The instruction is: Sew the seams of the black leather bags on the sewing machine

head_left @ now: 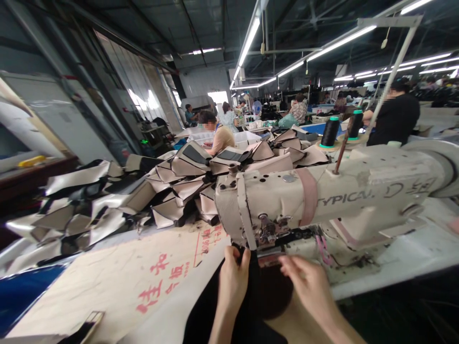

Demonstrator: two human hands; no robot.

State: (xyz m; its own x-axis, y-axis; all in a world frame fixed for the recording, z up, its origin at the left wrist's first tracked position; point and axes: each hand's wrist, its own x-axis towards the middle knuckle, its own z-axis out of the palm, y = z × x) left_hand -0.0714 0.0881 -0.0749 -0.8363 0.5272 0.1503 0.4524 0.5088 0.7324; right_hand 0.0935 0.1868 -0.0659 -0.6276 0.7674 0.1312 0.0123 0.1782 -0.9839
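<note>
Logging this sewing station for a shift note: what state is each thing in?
sewing machine: upright
left hand: closed on the dark fabric
right hand: open, fingers flat on the fabric
dark fabric: bunched under the machine head
thread spools: upright behind the machine
cut pieces: heaped loosely
ceiling lights: on

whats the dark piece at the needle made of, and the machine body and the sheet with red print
The dark piece looks like soft matte fabric or faux leather; it drapes limply, but it is too blurred to settle. The sewing machine seems to be painted cast metal, cream, worn and grimy. The sheet is likely cardboard: flat, tan, matte, printed red.
</note>
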